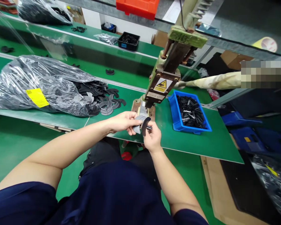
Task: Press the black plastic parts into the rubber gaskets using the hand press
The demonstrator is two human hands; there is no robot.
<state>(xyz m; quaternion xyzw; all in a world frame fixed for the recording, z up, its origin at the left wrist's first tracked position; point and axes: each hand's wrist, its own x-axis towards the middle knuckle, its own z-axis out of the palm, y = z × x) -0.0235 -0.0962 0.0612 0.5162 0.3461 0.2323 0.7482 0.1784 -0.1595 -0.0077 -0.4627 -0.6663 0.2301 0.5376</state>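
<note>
On the green surface (194,142), at its near edge just before the base of a small press (165,81): left hand (123,122) and right hand (152,137) close together, both pinching a dark curved piece (144,124), with a greyer piece beside it under the left fingers. Left of the press, a clear plastic bag (37,84) with a yellow label, spilling black crescent parts (103,98); right of it, a blue bin (189,114) of small dark parts. Behind, more green benches, a black tray (128,40), a red box (137,7) overhead, cardboard on the floor.
</note>
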